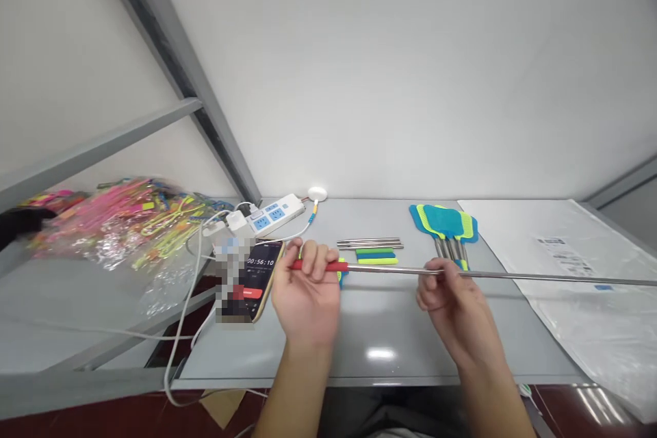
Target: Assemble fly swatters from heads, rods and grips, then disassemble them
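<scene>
A long, thin metal telescopic rod (382, 269) crosses in front of me, roughly level, and runs out of view at the right. My left hand (311, 298), palm up, is closed around the red grip (336, 266) on its left end. My right hand (454, 304) pinches the bare rod further right between thumb and fingers. Behind the rod lie several short metal rods (369, 243) and green, blue and yellow grip sleeves (377, 255). Blue and yellow-green fly swatters (444, 220) are piled beyond my right hand. A small blue and yellow piece behind my left hand is mostly hidden.
A phone (261, 274) showing a timer and a white power strip (277, 215) with cables lie left on the grey table (380, 352). Clear bags of colourful items (133, 219) fill the left shelf. A white plastic sheet (554, 287) covers the table's right side.
</scene>
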A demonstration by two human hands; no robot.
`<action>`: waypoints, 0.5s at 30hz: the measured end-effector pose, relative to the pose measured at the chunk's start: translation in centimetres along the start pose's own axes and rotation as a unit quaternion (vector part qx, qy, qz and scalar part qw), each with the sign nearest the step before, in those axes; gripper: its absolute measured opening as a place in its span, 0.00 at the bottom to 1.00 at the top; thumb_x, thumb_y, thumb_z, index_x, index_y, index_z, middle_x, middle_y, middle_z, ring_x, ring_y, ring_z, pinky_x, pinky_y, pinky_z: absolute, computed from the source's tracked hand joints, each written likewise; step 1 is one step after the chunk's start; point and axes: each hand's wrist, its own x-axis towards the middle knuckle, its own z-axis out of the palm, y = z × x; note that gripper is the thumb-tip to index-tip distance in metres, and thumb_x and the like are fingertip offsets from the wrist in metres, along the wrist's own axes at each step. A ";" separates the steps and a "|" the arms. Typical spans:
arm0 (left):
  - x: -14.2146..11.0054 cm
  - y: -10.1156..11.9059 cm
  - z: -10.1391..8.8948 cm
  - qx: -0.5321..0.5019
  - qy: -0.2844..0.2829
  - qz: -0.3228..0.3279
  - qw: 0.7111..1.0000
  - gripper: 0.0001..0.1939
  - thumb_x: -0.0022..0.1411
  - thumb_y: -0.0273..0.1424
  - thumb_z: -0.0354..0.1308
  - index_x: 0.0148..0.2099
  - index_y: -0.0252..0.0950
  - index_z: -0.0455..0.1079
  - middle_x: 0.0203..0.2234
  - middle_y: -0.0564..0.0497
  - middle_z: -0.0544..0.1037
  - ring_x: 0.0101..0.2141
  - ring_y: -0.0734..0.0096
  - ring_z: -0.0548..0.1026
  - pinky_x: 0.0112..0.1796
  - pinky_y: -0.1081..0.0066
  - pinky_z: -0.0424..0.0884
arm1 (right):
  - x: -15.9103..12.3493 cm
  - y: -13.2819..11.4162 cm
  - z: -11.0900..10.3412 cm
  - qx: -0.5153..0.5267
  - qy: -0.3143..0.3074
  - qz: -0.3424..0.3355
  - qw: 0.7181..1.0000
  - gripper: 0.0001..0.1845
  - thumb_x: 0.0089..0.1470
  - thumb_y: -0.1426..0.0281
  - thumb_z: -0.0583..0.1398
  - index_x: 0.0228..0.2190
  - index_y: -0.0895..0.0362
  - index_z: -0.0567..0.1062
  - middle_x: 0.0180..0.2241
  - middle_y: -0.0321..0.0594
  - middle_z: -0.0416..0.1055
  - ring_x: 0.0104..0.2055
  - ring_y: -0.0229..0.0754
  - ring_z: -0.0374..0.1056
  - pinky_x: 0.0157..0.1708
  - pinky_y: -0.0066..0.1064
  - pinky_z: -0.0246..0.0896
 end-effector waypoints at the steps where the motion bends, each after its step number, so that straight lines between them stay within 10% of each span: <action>1: 0.6 0.0 -0.2 -0.012 0.005 -0.003 1.000 0.05 0.62 0.24 0.50 0.34 0.35 0.64 0.18 0.60 0.54 0.18 0.81 0.55 0.29 0.76 0.65 | 0.1 -0.3 -0.7 0.011 0.036 -0.018 0.999 0.12 0.57 0.59 0.62 0.33 0.55 0.77 0.22 0.32 0.64 0.23 0.32 0.60 0.23 0.26 0.59; 6: 3.0 -1.0 -1.1 -0.038 0.018 -0.012 0.999 0.11 0.62 0.30 0.49 0.26 0.36 0.57 0.15 0.61 0.50 0.16 0.80 0.51 0.25 0.76 0.61 | 1.2 -1.5 -4.3 -0.030 0.140 -0.072 0.987 0.11 0.51 0.62 0.67 0.32 0.56 0.76 0.22 0.31 0.65 0.23 0.32 0.60 0.23 0.26 0.60; 15: 2.0 -7.2 0.6 0.001 0.028 0.077 0.997 0.16 0.61 0.31 0.49 0.23 0.37 0.48 0.13 0.60 0.47 0.17 0.78 0.51 0.26 0.74 0.63 | 5.0 -3.3 -7.9 -0.099 0.080 -0.055 0.990 0.11 0.50 0.62 0.68 0.33 0.55 0.76 0.21 0.32 0.66 0.23 0.34 0.63 0.23 0.27 0.60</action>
